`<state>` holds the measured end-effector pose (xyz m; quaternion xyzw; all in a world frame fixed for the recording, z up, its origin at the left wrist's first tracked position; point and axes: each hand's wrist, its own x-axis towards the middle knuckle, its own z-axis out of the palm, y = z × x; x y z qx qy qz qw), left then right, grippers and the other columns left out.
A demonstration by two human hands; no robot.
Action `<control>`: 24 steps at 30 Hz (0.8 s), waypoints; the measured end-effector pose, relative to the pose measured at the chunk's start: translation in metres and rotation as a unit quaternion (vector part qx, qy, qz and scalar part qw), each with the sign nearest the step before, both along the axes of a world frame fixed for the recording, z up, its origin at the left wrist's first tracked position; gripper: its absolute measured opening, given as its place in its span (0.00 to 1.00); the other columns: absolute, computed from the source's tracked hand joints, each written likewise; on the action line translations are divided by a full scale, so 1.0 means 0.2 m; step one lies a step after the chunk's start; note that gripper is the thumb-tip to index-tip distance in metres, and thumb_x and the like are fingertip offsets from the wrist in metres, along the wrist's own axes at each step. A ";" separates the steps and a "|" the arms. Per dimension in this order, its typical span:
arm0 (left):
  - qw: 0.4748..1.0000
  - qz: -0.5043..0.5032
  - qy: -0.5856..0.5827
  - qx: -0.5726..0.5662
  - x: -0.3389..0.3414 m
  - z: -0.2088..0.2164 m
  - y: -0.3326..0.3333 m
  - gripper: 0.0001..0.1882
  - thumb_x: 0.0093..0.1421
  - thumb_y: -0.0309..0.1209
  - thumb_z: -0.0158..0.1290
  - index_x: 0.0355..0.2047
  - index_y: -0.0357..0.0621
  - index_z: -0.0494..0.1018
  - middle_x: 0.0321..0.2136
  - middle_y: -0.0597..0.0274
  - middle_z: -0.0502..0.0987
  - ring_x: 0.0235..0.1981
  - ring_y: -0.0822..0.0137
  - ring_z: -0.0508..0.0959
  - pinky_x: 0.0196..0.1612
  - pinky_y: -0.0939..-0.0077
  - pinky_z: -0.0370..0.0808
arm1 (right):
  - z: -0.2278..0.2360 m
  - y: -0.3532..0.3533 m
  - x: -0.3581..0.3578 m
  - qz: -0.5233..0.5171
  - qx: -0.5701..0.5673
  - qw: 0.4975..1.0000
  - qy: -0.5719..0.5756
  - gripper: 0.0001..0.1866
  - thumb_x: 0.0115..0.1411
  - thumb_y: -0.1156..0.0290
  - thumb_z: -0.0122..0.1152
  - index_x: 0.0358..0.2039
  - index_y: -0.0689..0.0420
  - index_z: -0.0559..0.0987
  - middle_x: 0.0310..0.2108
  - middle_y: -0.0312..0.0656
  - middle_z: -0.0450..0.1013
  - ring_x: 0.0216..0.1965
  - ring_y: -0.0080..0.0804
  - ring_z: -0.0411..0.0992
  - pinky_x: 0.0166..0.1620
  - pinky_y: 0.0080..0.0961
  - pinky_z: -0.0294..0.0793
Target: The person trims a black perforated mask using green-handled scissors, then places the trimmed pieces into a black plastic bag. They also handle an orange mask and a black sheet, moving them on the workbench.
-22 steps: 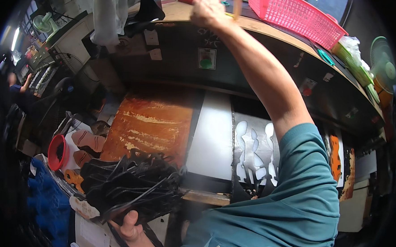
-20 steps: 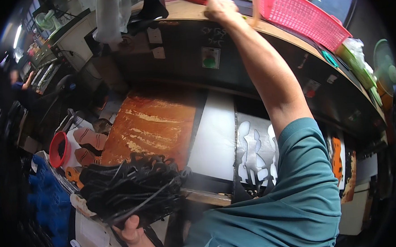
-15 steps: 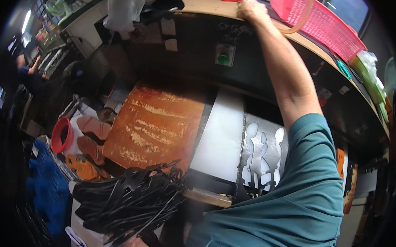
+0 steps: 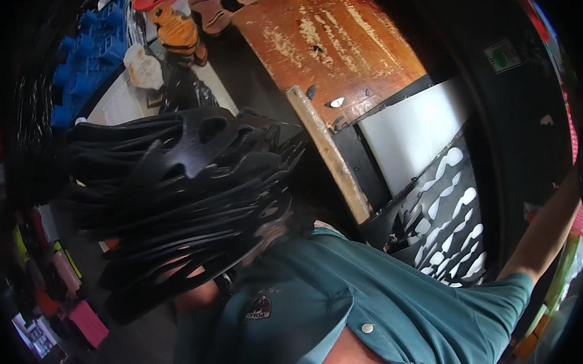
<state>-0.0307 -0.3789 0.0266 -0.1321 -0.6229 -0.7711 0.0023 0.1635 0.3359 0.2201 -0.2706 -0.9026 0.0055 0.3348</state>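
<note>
While your left hand [image 4: 185, 266] bears the thick, uneven stack of thin black cut-out pieces [image 4: 191, 161], treat steady support as the main job. The stack is in the left half of the view, raised in front of you beside your teal button-front shirt [image 4: 403, 295], its layers fanned and its loose edges sticking out. Only a little skin shows among the lower layers, so I cannot tell whether your left fingers are clamped on them or spread flat beneath. Your bare right forearm [image 4: 547, 221] extends toward the right rim; the right hand itself is out of view, so its grip cannot be told.

To hold well, centre your left palm under the bundle and pin the lowest pieces with your thumb, since the layers look floppy and the outer ones could slide. Tilt it as little as you can with your other arm stretched away. Mind the long pale wooden strip [image 4: 326, 150] to the right of the stack, where slender ends could snag. Beyond it, small dark scraps [image 4: 311, 92] lie on the scuffed orange-brown board [image 4: 337, 41]; avoid sweeping them with the drooping edges.
</note>
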 end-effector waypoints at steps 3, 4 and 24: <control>1.000 0.011 -0.005 -0.005 0.06 -0.02 -0.11 0.39 0.46 0.35 0.70 0.59 0.36 0.73 0.53 0.52 0.78 0.52 0.53 0.80 0.59 0.59 0.77 | -0.15 -0.63 0.13 0.137 -0.150 0.979 -0.029 0.26 0.61 0.65 0.72 0.57 0.61 0.78 0.48 0.47 0.80 0.46 0.40 0.81 0.50 0.34 0.83; 1.000 0.017 -0.005 -0.006 0.07 -0.04 -0.16 0.39 0.46 0.35 0.70 0.58 0.36 0.73 0.53 0.52 0.79 0.51 0.53 0.80 0.59 0.59 0.77 | -0.20 -0.82 0.11 0.204 -0.186 0.957 -0.085 0.26 0.60 0.66 0.73 0.57 0.62 0.77 0.48 0.47 0.80 0.45 0.39 0.81 0.50 0.33 0.83; 0.930 -0.154 0.015 -0.332 0.61 -0.10 -1.26 0.37 0.40 0.33 0.74 0.53 0.35 0.77 0.47 0.49 0.83 0.44 0.48 0.85 0.51 0.63 0.80 | -0.37 -2.57 -0.97 0.642 -0.262 0.547 -0.469 0.16 0.53 0.67 0.82 0.37 0.62 0.86 0.29 0.43 0.84 0.29 0.35 0.84 0.33 0.26 0.83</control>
